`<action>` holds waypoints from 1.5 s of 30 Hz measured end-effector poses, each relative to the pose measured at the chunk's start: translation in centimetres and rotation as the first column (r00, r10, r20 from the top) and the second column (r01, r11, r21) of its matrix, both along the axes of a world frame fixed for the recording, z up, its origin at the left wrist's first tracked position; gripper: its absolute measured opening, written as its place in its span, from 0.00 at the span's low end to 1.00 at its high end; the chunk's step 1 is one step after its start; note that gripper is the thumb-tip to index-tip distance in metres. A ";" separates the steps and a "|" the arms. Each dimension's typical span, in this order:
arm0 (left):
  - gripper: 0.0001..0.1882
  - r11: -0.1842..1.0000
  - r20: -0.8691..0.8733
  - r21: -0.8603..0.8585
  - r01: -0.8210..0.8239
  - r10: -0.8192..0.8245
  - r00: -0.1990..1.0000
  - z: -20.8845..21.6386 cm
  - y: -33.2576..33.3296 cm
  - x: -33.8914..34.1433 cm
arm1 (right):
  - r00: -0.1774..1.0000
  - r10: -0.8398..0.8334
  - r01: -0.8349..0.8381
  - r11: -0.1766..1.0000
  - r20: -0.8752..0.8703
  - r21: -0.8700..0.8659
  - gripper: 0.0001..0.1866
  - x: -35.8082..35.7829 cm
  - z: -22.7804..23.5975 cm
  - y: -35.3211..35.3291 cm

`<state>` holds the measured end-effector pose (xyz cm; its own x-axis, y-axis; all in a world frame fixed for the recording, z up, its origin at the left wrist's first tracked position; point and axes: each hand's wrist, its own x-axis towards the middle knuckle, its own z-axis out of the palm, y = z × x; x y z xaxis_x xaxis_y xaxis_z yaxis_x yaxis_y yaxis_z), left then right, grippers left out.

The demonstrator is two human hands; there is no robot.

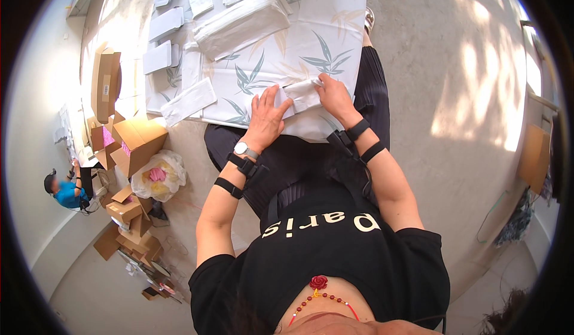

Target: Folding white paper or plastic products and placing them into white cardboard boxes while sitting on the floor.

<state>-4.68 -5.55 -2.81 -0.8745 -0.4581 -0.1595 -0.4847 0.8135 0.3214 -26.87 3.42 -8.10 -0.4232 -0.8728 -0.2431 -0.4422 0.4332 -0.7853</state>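
Near the front edge of the table, a small white bag (304, 97) lies between my two hands. My right hand (336, 100) pinches its upper right end between thumb and fingers. Against its left end, my left hand (266, 118) grips a white box (281, 99), thumb toward the bag; the hand covers much of the box. Whether the box's end is inside the bag I cannot tell. Another flat white bag (188, 101) lies left of my left hand. Beyond the hands is a stack of white bags (242, 27), with white boxes (166, 24) to its left.
A leaf-patterned cloth (326, 21) covers the table. Open cardboard boxes (140, 140) and a clear plastic sack (158, 175) stand on the floor at left. Farther left, a person in blue (72, 192) works at another table. Sunlit floor (472, 96) stretches right.
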 end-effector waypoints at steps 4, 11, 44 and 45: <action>0.35 0.999 0.022 -0.026 0.020 -0.020 1.000 -0.3 0.0 -0.2 | 1.000 0.020 -0.020 1.000 0.002 0.021 0.15 0.0 0.4 -0.1; 0.41 0.999 0.012 0.027 -0.025 0.025 1.000 -0.1 -0.1 -0.4 | 1.000 0.023 -0.023 1.000 0.016 0.016 0.15 -0.2 0.4 -0.1; 0.43 0.989 -0.191 0.144 -0.039 0.066 0.979 -0.1 -0.6 -0.4 | 0.972 0.086 -0.100 0.993 0.219 0.056 0.18 0.3 0.6 -2.0; 0.43 0.989 -0.190 0.145 -0.039 0.066 0.979 -0.1 -0.6 -0.3 | 0.966 0.087 -0.102 0.994 0.242 0.049 0.18 0.3 0.6 -2.1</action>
<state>-5.01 -6.20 -2.94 -0.8703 -0.4895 -0.0549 -0.4429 0.7288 0.5222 -26.59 1.37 -7.51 -0.2627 -0.8866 -0.3806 -0.2856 0.4483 -0.8470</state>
